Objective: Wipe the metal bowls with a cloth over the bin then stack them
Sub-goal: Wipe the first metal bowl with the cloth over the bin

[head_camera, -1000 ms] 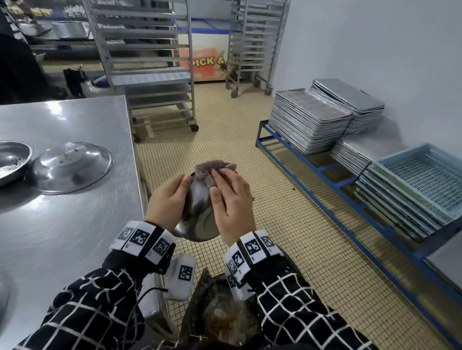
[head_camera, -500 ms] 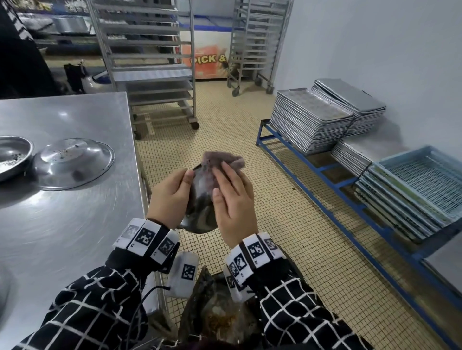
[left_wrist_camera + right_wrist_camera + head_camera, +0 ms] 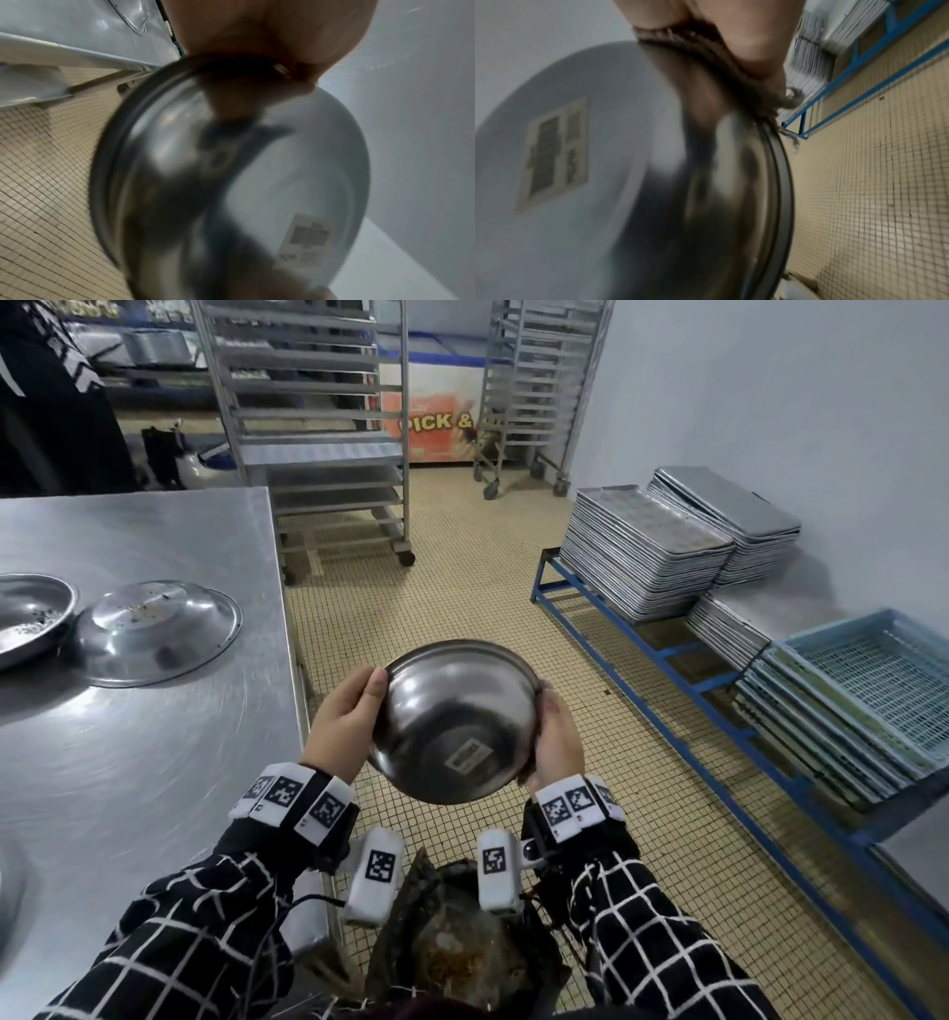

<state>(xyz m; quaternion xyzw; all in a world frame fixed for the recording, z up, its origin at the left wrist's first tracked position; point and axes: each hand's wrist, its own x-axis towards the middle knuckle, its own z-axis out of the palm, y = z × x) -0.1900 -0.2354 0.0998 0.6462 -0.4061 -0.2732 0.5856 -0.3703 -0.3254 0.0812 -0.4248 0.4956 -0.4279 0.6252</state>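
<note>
I hold a metal bowl [image 3: 452, 721] over the bin [image 3: 462, 947], its stickered underside turned toward me and its opening facing away. My left hand [image 3: 344, 716] grips the left rim, thumb on the outer wall; the wrist view shows the same bowl [image 3: 257, 182] under that hand [image 3: 282, 30]. My right hand [image 3: 557, 742] grips the right rim. In the right wrist view a brown cloth [image 3: 731, 71] is pressed between that hand [image 3: 744, 30] and the bowl [image 3: 603, 162]. The fingers behind the bowl are hidden.
On the steel table [image 3: 128, 788] at left sit an upside-down metal bowl [image 3: 154, 629] and an upright one [image 3: 25, 618] holding crumbs. Tray stacks [image 3: 647, 557] and blue crates [image 3: 873, 680] rest on a blue rack at right. Wheeled racks [image 3: 318, 454] stand behind.
The bowl has turned from edge-on to showing its underside to me. The cloth that stuck up above it is now tucked under my right hand at the right rim.
</note>
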